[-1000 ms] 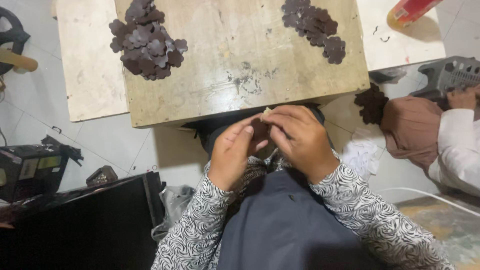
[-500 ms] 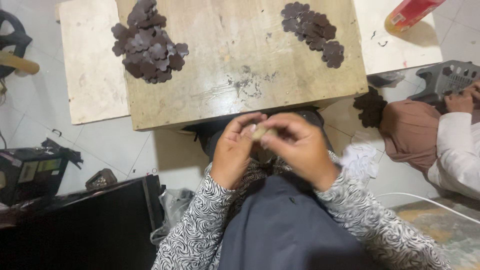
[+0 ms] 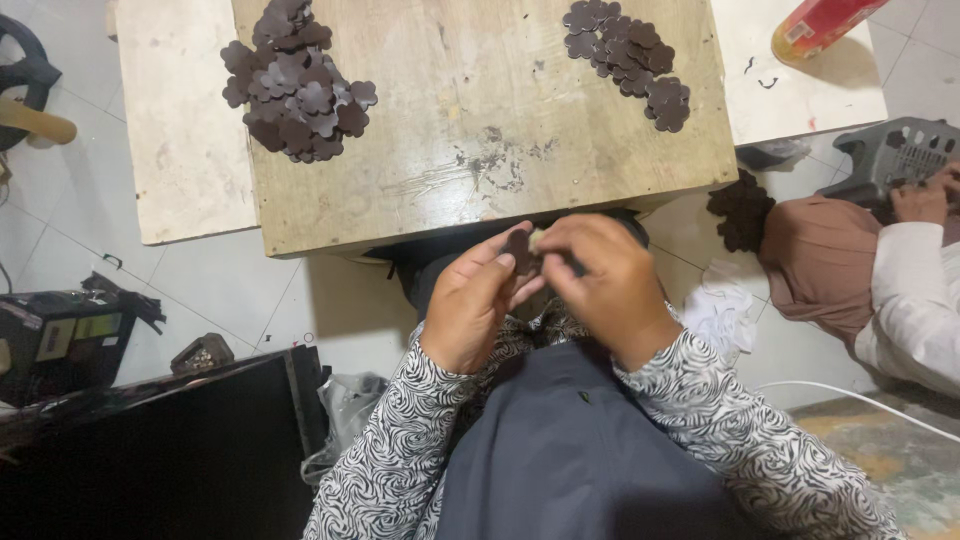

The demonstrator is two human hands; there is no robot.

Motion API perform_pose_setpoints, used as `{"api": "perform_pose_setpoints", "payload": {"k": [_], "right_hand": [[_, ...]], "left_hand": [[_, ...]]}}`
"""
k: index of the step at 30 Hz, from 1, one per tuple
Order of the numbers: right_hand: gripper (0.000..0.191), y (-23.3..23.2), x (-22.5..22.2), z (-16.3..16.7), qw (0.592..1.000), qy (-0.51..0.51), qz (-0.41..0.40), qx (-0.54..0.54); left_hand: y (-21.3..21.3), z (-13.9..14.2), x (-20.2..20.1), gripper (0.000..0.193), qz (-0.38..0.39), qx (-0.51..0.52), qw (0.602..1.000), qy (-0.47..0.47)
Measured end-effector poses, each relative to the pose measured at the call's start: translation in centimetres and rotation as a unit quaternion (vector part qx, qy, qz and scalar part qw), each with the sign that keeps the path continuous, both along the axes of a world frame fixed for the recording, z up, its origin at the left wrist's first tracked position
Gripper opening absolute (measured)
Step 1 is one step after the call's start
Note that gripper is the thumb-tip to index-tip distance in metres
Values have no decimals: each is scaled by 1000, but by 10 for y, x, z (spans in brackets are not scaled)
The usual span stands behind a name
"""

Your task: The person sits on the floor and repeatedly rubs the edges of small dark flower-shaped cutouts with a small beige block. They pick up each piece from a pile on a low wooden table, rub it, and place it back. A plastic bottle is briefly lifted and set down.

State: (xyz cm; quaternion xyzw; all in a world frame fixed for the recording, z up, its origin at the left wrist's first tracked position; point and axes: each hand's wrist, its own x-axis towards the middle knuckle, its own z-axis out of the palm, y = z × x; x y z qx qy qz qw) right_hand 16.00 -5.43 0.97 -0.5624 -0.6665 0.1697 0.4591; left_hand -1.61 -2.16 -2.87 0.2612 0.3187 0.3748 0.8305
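Head view: left hand (image 3: 478, 305) and right hand (image 3: 608, 290) meet over the lap, just below the bench (image 3: 480, 180) edge — both grips pinched on one dark flower-shaped piece (image 3: 518, 252). Fingertip hold only; a slip would likely drop it to the floor. Wrists bent inward, knuckles up.

Small dark brown flower-shaped piece (image 3: 518, 250), held on edge between both hands' fingertips, just below table edge.
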Motion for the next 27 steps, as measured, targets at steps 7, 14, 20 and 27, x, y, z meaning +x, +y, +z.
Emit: {"api": "perform_pose_setpoints", "payload": {"k": [7,14,20,27], "right_hand": [[21,-3,-10,2,994,-53,70,59],[24,1,5,-3,997,-74,5,34],[23,-8,-4,1,999,-3,31,44],[18,7,-4,-7,999,10,-31,-13]], "left_hand": [[-9,-16,0,33,-20,153,986,59],[-9,-14,-6,36,-20,87,993,82],[-8,-15,-1,35,-18,162,984,79],[-11,-15,-2,35,-17,90,992,82]]}}
